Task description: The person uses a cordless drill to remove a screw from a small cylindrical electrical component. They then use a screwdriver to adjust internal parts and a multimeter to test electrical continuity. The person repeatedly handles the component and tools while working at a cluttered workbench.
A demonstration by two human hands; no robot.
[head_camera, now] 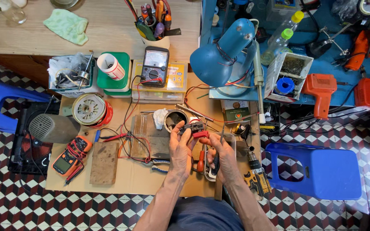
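My left hand (pixel 180 147) holds a small black part with a red piece (pixel 195 129) up over the low cardboard-covered table (pixel 125 179). My right hand (pixel 221 156) is just to its right, fingers closed around a thin metal tool (pixel 222 133) whose tip points up beside the part. A red-handled screwdriver (pixel 200 160) lies on the table between my wrists. A round metal ring (pixel 175 119) with a white rag sits just beyond my left hand.
A blue desk lamp (pixel 225 55) stands behind the hands. A black multimeter (pixel 155 66) rests on flat boxes, an orange meter (pixel 70 156) lies front left beside a wooden block (pixel 103 162). Blue stools (pixel 317 171) flank the table. Orange power tools (pixel 322 92) lie at right.
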